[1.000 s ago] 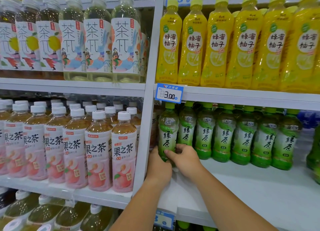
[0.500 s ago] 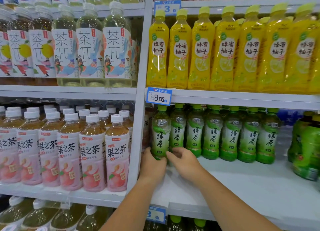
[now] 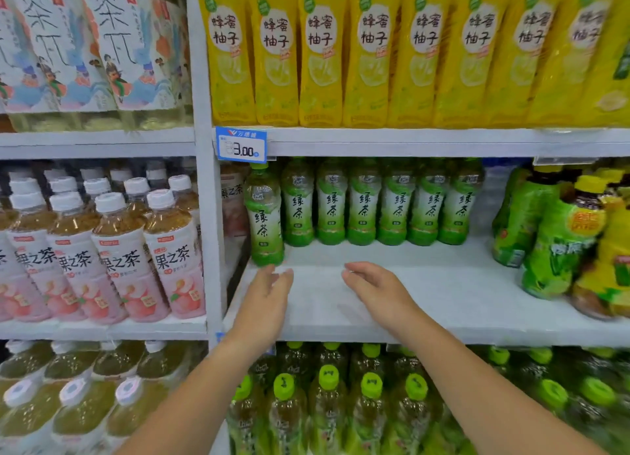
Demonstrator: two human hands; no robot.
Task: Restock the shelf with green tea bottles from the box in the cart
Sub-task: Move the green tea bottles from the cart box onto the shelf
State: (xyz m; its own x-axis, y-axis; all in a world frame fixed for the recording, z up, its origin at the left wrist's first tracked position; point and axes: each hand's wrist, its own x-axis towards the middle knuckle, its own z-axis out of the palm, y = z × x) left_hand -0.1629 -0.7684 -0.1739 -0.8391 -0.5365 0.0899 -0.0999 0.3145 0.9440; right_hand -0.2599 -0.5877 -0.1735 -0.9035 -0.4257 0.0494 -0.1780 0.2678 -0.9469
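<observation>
White shelving fills the frame, with drinks on every tier. Bottom centre: green-capped bottles [image 3: 328, 383] are packed under the front lip of the middle shelf [image 3: 477, 304]. Two bare forearms cross that lip.

Left hand [image 3: 266, 298], centre-left: fingers straight, loosely spread, holding nothing. Its tips sit just below the foot of the front green tea bottle [image 3: 264, 216]; the blur hides whether they touch.

Right hand [image 3: 378, 291], centre: palm down over bare board, fingers relaxed, empty, apart from every bottle.

Open board runs between the hands and rightward to shrink-wrapped green and yellow packs [image 3: 559, 243] at the right edge.

The front bottle stands upright near the white post [image 3: 208, 216], under the price tag [image 3: 241, 144]. Behind it, a row of green tea bottles [image 3: 364, 202] lines the back. Yellow bottles [image 3: 320, 52] stand on the tier above.
</observation>
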